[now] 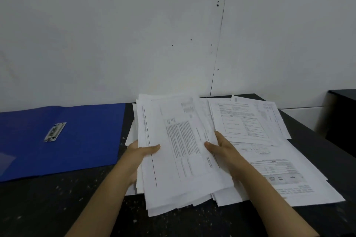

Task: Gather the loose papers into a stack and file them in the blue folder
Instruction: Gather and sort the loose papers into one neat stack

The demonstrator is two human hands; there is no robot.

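Note:
An uneven stack of printed white papers (181, 152) is held over the dark table between both hands. My left hand (140, 152) grips its left edge, thumb on top and fingers hidden underneath. My right hand (221, 146) grips the right edge the same way, thumb lying on the top sheet. More loose printed sheets (250, 121) lie spread on the table to the right, and others (279, 175) reach toward the near right. The blue folder (67, 140) lies open and flat at the left, its metal clip (54, 132) showing.
The dark speckled table (57, 208) runs along a white wall (134, 34). Its right edge falls away beside a black cabinet (342, 113) at the far right. Bare tabletop shows in front of the folder and the papers.

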